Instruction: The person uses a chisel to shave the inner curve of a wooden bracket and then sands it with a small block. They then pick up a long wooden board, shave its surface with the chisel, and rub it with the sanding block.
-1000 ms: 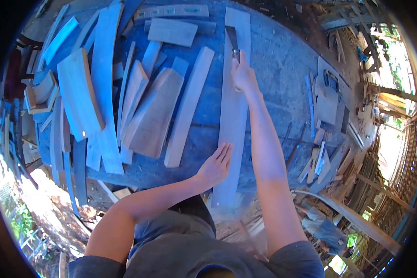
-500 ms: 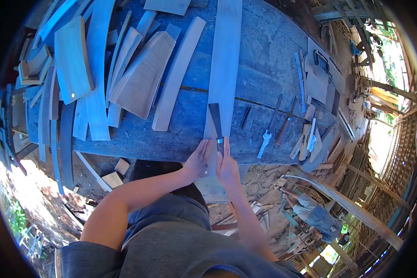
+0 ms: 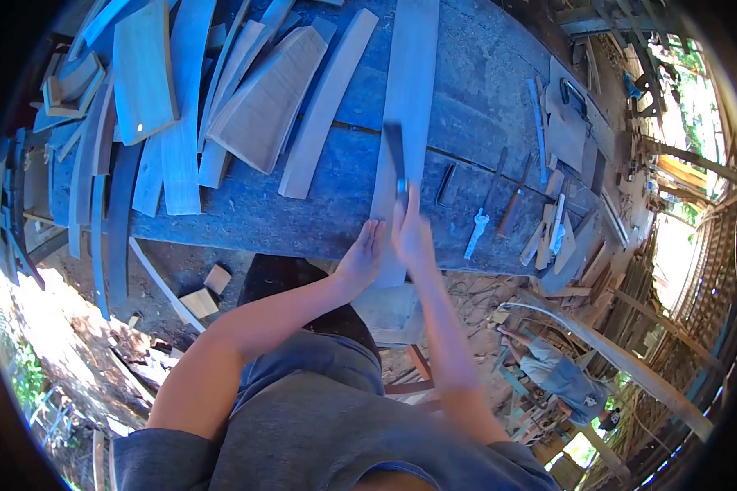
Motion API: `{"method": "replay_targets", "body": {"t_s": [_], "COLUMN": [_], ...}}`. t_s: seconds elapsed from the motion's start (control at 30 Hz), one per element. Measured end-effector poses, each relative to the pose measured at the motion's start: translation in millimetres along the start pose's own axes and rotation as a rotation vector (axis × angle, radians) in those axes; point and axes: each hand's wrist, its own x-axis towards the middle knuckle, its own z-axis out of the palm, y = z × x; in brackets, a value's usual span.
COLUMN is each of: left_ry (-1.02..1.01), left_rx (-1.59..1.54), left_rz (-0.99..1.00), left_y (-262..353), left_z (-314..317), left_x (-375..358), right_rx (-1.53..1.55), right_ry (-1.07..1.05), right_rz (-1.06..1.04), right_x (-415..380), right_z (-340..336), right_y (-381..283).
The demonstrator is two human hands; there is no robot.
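Note:
A long, pale wooden board (image 3: 412, 74) runs across the workbench toward me, its near end reaching past the bench edge. My right hand (image 3: 413, 239) is closed around the handle of a chisel (image 3: 395, 154), whose dark blade widens toward its far end and points away from me over the board. Beside it, my left hand (image 3: 359, 260) lies with fingers stretched out along the board's left edge, near the bench's front edge. The chisel's handle is mostly hidden in my right hand.
Many cut wooden pieces (image 3: 270, 98) cover the left of the workbench (image 3: 262, 233). Several hand tools, including one with a wooden handle (image 3: 511, 211), lie to the right. Wood offcuts (image 3: 199, 304) are on the ground. Another person (image 3: 561, 376) is at lower right.
My right hand and the chisel have moved forward along the board, away from me. My left hand stays near the board's edge. The whole view has shifted slightly.

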Motion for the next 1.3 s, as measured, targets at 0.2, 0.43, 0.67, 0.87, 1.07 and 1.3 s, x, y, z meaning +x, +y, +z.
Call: {"method": "replay_targets", "body": {"t_s": [0.2,0.43,0.67,0.87,1.07,1.3], "left_ry": [0.044,0.117,0.256,0.261,0.119,0.340], "left_rx": [-0.101,-0.231,-0.312,-0.380,-0.757,-1.336], "left_rz": [-0.019,-0.048,-0.051,-0.039,0.034,-0.303], "left_y": [0,-14,-19,-36,-78,-112], "left_z": [3,1,5,-2,-10,-41], "left_x": [1,-1,-3,-2,2,20], "right_rx": [0.001,0.002,-0.012,-0.045,0.036,2.145], "right_ry": [-0.019,0.061,-0.047,0.064,0.005,-0.766], "right_rz": [0.060,0.055,0.150,0.132,0.179,0.361], "right_x": [-9,57,8,69,64,61], "right_z": [-7,-14,-7,-6,0,-30], "right_y": [-4,-27,-13,-31,-24,12]}}
